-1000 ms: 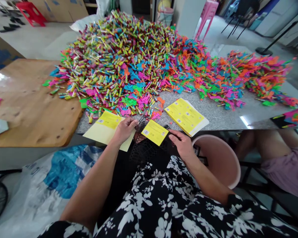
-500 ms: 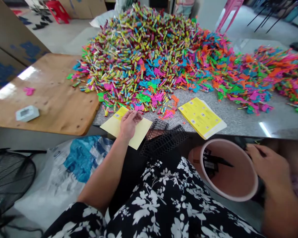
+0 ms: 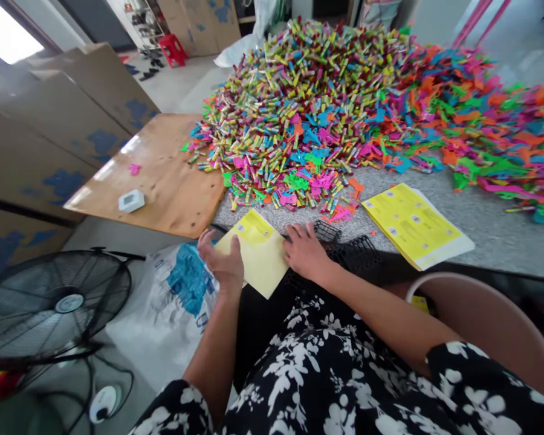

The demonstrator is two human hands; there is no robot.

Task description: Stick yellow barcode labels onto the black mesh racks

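A stack of pale yellow label sheets (image 3: 266, 266), with a brighter printed strip at its far side, lies between my hands, overhanging the table's front edge. My left hand (image 3: 224, 261) holds its left edge, thumb on top and fingers spread around the side. At the right edge, my right hand (image 3: 306, 251) grips the sheets with bent fingers; its thumb is hidden. Black plastic mesh racks (image 3: 356, 252) rest just beyond my right wrist, partly covered by the arm. Another yellow printed label stack (image 3: 412, 220) lies on the tabletop to the right.
A big heap of small colourful tubes (image 3: 299, 103) covers the back of the table, with bright plastic toy guns (image 3: 503, 133) to its right. A wooden board (image 3: 172, 187) carries a small white device (image 3: 131, 200). A pink bucket (image 3: 485, 302) and fan (image 3: 68, 302) flank me.
My right hand has come from beside the bucket to the right edge of the label sheets. My left hand has shifted to their left edge. The view has turned left.
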